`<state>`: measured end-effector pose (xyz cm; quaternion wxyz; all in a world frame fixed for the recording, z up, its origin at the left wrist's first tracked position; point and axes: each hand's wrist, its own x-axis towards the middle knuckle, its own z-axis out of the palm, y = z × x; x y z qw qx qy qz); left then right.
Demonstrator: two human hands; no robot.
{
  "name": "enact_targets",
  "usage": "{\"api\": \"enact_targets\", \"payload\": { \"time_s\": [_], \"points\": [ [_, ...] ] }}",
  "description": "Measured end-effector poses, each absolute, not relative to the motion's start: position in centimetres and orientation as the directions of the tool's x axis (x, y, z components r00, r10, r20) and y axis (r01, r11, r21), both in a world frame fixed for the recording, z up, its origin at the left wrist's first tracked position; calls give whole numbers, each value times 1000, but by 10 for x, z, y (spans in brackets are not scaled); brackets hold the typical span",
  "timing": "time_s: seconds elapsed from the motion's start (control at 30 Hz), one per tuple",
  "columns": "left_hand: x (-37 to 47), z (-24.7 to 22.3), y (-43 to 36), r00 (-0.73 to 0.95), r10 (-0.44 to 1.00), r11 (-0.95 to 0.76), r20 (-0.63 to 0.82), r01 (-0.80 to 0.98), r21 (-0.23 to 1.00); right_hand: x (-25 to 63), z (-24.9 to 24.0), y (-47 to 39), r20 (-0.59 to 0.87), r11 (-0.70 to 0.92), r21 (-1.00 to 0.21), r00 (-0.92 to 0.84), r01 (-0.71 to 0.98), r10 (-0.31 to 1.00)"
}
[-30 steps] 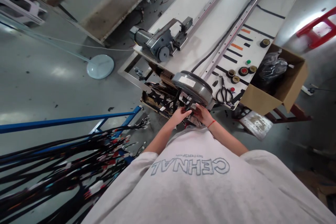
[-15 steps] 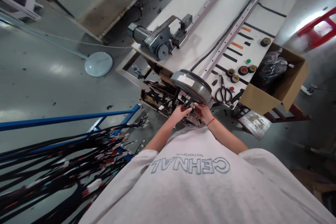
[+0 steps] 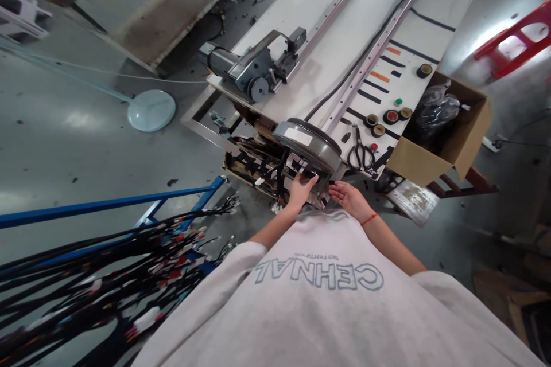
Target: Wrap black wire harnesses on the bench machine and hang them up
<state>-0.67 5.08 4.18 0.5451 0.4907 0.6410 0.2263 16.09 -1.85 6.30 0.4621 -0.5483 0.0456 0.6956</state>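
White tabletop [image 3: 344,28] first: it runs away from me, with long rails along it and short black and orange strips to the right. Cardboard box [image 3: 413,160], flaps open, just beside its right edge. Motor unit [image 3: 260,63] at the near left corner; round grey drum [image 3: 316,149] at the near end, where one rail meets it.

My two hands are at the body side of the drum. Left hand [image 3: 300,194]: thumb and fingers parted at a dark fitting [image 3: 308,174]; whether they grip it, I cannot tell. Right hand [image 3: 355,202]: fingers loosely extended toward the left, near the drum's underside; I cannot tell whether anything sits between them.

Key relation: the fitting is right at the left fingertips, on the far side of that hand from my body and tucked close under the drum's near rim. Left is the nearer hand; from the right, the fitting lies to the left and slightly farther out. Its long axis I cannot read, too small and partly covered.

Smaller items: black-handled snips [image 3: 360,152] right of the drum, red-cored tape roll [image 3: 391,117] beyond them.
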Motion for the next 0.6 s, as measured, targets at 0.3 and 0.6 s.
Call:
{"api": "enact_targets", "payload": {
  "time_s": [0.3, 0.6],
  "points": [
    [-88, 100, 139, 123, 855, -34, -504, 983, 182, 168, 105, -24, -666, -601, -644, -42, -473, 745],
    [-51, 81, 123, 207, 943, -123, -260, 943, 308, 136, 155, -11, -504, -525, -788, -153, -321, 850]
  ]
}}
